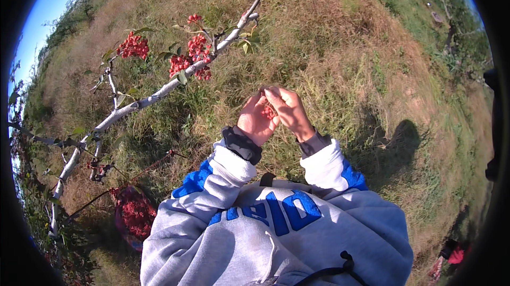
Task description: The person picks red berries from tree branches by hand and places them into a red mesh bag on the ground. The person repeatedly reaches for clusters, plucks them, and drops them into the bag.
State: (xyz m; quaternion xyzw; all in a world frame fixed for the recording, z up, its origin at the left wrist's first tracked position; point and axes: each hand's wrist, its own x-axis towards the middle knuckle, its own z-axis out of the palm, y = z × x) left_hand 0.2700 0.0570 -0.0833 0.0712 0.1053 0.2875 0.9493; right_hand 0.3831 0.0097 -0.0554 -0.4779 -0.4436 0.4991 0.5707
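Both hands are raised together in front of my chest. My left hand (pixel 255 120) has its palm turned up, with a small cluster of red berries (pixel 269 111) in it. My right hand (pixel 290 111) bends over it from the right, thumb and fingertips meeting the left fingertips above the berries; what they pinch is too small to tell. Up and left of the hands, more red berry clusters (pixel 196 48) hang on a pale, slanting tree branch (pixel 159 94). Another cluster (pixel 134 46) is at a side twig's tip.
At the lower left, a rounded container of red berries (pixel 136 214) hangs near the branch, beside thin dark twigs. Tall dry grass (pixel 326 46) covers the ground. Trees (pixel 458 27) stand at the upper right. A red and dark item (pixel 455 255) lies at the lower right.
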